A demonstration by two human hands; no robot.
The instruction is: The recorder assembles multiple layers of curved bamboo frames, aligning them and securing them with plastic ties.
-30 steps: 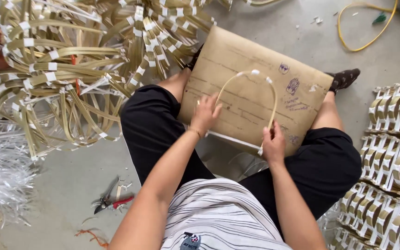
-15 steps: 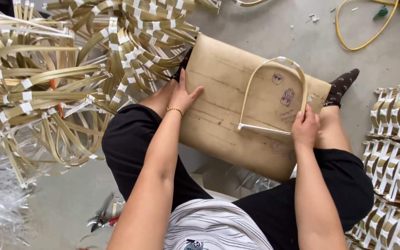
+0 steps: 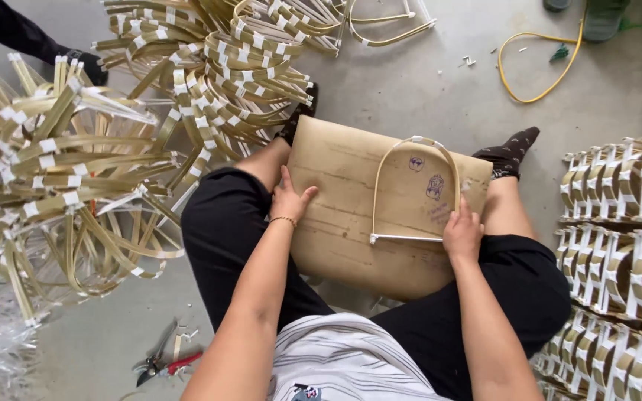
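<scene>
A board [image 3: 351,215] lies across the lap, with a bent hoop [image 3: 413,187] flat on top of it. The left hand [image 3: 290,200] rests open, palm down, on the board's left edge, gripping nothing. The right hand [image 3: 462,232] sits at the hoop's lower right corner; its fingers curl there, but whether they pinch the hoop cannot be made out. Left of the left hand, piled strips [image 3: 76,186] run out of frame. Pliers [image 3: 159,362] lie by the left elbow, partly hidden.
</scene>
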